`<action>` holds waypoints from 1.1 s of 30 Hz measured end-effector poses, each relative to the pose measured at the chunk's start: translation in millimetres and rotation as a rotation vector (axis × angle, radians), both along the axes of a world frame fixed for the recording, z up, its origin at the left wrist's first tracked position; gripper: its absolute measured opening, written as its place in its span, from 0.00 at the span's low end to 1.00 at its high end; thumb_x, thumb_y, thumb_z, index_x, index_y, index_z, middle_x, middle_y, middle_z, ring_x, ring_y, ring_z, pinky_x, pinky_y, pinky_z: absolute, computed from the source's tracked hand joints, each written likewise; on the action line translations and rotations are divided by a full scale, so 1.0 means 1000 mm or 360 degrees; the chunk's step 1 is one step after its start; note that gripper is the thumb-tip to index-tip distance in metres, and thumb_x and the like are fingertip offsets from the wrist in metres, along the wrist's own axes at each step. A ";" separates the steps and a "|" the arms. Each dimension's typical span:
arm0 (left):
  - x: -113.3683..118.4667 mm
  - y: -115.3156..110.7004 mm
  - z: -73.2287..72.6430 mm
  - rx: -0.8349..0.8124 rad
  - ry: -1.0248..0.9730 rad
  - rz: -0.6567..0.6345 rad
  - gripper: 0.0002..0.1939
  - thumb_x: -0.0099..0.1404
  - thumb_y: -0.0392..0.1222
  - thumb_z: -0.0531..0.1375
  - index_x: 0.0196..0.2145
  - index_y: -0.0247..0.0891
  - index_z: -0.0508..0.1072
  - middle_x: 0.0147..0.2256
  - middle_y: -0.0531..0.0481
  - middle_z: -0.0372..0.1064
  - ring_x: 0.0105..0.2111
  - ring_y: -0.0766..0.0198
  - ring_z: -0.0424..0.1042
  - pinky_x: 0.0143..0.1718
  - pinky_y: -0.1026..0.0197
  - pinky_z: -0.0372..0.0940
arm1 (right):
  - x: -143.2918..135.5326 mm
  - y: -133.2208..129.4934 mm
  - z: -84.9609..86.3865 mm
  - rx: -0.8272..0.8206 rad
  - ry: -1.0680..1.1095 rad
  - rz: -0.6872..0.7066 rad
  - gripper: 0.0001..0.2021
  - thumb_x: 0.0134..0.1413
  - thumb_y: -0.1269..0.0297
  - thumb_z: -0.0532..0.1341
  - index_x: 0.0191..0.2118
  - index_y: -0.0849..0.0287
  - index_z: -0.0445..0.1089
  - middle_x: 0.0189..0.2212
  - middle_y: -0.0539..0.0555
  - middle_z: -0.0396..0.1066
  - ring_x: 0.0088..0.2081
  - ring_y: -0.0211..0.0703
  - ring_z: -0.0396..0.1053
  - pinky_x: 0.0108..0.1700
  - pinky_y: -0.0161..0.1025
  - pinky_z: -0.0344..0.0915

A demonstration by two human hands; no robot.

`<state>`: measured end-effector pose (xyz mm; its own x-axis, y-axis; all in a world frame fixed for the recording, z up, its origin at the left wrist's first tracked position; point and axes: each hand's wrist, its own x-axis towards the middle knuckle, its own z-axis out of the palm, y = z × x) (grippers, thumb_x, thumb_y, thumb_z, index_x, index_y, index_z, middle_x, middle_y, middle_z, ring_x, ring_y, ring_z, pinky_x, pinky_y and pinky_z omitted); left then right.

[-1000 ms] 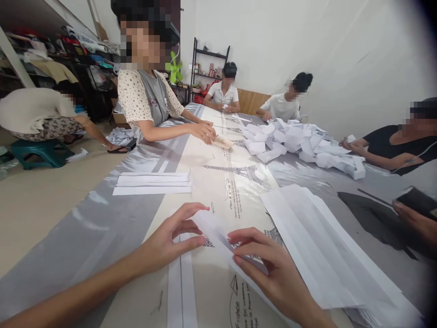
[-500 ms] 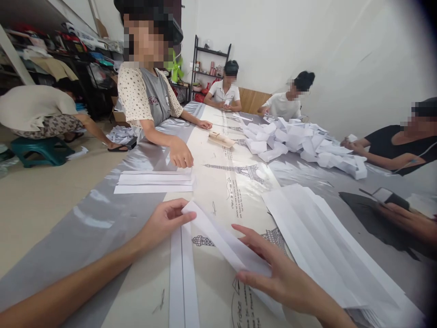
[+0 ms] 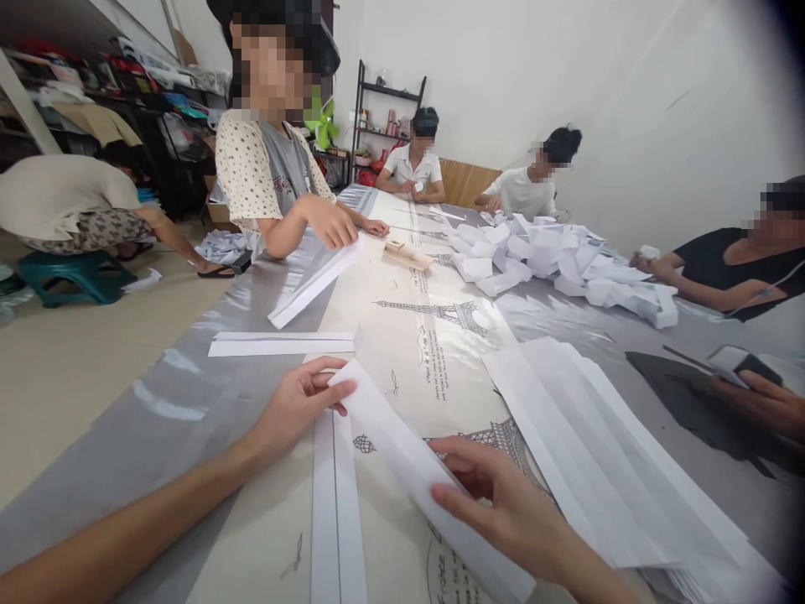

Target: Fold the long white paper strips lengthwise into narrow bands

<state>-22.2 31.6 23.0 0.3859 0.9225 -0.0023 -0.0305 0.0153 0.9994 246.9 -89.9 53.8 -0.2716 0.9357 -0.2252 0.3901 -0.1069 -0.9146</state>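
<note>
A folded white paper strip (image 3: 393, 440) runs slantwise over the printed tablecloth. My left hand (image 3: 298, 407) pinches its far end, thumb on top and fingers beneath. Farther down the strip, my right hand (image 3: 496, 495) grips it with the thumb on the face and curled fingers at the right edge; the fingertips are partly hidden. Below my left hand lies another folded paper strip (image 3: 333, 520) with a dark lengthwise seam, its upper end under the hand. To the right of my right hand rests a fanned stack of white paper sheets (image 3: 584, 445).
Across the left side, a co-worker's hand (image 3: 333, 225) lifts a folded strip (image 3: 311, 289) above more strips (image 3: 283, 342). A heap of folded paper (image 3: 534, 252) and a tan curved piece (image 3: 407, 254) lie farther back. Other people sit around the table; one hand at right holds a phone (image 3: 745, 367).
The strip in my hands has turned flatter, and my right hand has closed on its edge from a more open pose. The co-worker has raised a strip from the pile at left.
</note>
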 end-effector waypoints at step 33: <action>0.026 -0.039 0.018 -0.0162 0.0146 -0.0866 0.19 0.70 0.54 0.63 0.33 0.34 0.80 0.28 0.47 0.78 0.24 0.66 0.74 0.27 0.66 0.64 | -0.031 0.001 -0.018 -0.0176 0.0757 -0.0052 0.14 0.59 0.55 0.70 0.46 0.57 0.74 0.36 0.53 0.81 0.39 0.45 0.77 0.39 0.37 0.69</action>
